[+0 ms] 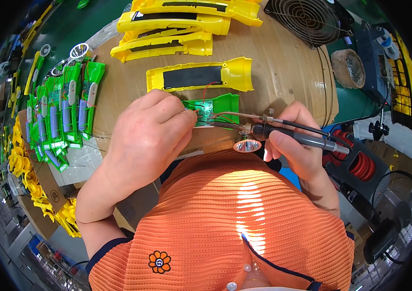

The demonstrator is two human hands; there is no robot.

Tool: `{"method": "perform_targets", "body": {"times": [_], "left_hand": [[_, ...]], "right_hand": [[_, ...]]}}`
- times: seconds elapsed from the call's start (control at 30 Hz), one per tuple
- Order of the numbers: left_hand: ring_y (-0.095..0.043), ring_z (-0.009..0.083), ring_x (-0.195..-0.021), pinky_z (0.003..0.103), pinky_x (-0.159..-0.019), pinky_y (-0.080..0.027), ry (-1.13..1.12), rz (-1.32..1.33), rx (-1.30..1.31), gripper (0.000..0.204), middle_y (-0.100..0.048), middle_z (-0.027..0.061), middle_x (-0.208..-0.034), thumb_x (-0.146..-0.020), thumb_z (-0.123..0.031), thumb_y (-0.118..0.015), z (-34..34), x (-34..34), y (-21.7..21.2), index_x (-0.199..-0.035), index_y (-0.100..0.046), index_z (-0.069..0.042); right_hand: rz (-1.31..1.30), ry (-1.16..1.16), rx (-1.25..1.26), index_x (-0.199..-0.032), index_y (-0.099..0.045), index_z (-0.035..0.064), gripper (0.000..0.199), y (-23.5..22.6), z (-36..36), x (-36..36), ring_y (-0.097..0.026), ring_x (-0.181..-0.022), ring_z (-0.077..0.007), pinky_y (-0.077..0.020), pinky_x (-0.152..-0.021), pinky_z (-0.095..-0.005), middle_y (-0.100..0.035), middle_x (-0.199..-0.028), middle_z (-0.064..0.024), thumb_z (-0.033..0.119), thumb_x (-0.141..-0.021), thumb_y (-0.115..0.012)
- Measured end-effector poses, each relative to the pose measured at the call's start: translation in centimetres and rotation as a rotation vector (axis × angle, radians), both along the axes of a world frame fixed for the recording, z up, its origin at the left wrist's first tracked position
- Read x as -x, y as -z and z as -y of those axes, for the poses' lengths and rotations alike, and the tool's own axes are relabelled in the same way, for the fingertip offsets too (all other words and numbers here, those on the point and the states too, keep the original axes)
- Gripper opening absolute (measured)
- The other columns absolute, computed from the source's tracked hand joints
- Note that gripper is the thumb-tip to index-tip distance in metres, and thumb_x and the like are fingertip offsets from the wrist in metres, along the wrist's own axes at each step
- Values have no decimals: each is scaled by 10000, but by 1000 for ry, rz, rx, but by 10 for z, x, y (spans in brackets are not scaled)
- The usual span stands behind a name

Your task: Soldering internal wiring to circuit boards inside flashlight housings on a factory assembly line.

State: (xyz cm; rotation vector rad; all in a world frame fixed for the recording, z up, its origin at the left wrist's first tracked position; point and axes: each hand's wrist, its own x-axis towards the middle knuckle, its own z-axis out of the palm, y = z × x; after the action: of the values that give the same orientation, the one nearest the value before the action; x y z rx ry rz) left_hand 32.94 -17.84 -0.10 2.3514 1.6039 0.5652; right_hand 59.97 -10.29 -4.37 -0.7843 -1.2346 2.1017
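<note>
My left hand [150, 133] pinches a green flashlight inner part with a circuit board [213, 109] and thin red wires, pressing it onto the brown cardboard sheet [283, 68]. My right hand [298, 145] grips a black-handled soldering iron [283, 133], its metal tip pointing left at the board beside my left fingers. A shiny silver reflector cup [247, 145] sits just below the iron near my orange shirt. A yellow flashlight shell half [201, 76] lies just beyond the board.
Several more yellow shells [177, 26] are piled at the far edge. Rows of green assembled inserts [63, 109] lie at left, with yellow parts [24, 169] beyond. A black fan [308, 17], a solder roll [348, 68] and red springs [361, 162] are at right.
</note>
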Motion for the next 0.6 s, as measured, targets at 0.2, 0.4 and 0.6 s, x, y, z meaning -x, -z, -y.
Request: {"method": "perform_targets", "body": {"times": [0.2, 0.4, 0.6], "left_hand": [[-587, 278, -758, 378, -646, -488, -8, 2, 22, 163, -567, 88, -792, -726, -17, -732, 1, -1, -2, -870, -656, -24], [-580, 261, -784, 381, -668, -501, -7, -15, -9, 192, -549, 68, -792, -699, -54, -723, 0, -1, 0, -877, -653, -37], [-599, 280, -824, 406, -708, -502, -46, -70, -28, 181, -586, 87, -837, -732, -63, -734, -6, 2, -22, -902, -677, -38]], "right_hand": [[-16, 15, 13, -956, -483, 6, 166, 1, 1, -2, -644, -652, -122, -540, -585, -257, -641, -815, -100, -49, -902, -631], [-49, 181, -72, -973, -460, 6, 162, 3, -14, -10, -583, -545, -145, -502, -499, -276, -614, -729, -118, 12, -908, -608], [-107, 276, -115, -968, -452, 19, 127, 12, -32, -14, -527, -522, -161, -554, -708, -360, -518, -649, -71, 95, -956, -553]]}}
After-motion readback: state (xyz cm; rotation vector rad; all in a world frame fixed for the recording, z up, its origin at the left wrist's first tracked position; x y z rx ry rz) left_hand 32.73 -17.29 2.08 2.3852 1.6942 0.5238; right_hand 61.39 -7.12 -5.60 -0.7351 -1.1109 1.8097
